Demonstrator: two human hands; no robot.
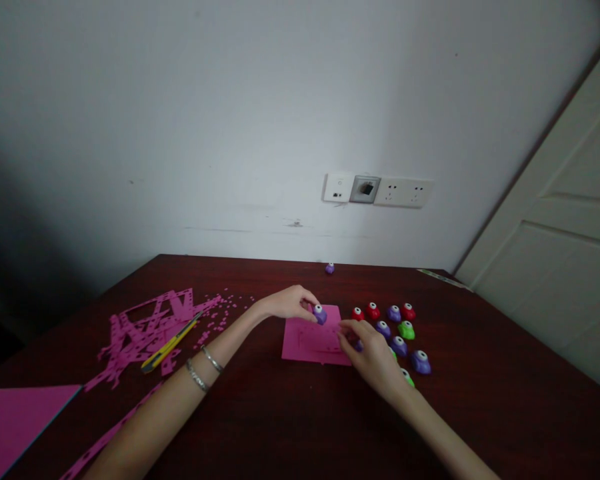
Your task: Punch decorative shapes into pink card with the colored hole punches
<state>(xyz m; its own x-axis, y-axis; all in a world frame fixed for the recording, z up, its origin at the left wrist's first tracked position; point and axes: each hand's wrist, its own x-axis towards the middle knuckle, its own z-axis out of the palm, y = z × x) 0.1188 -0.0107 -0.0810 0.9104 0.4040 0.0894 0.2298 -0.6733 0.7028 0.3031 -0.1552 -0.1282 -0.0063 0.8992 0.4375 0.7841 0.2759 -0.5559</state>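
left hand (291, 303): pinching one purple figure (320, 315)
right hand (369, 347): half-curled, hold unclear
red figures (373, 311): three, beyond right hand
desk (275, 427): far edge beyond hands, room nearer

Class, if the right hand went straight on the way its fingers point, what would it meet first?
Probably the purple eye-topped piece held in the left hand; depth is unclear, so the right hand might brush the pink sheet first.
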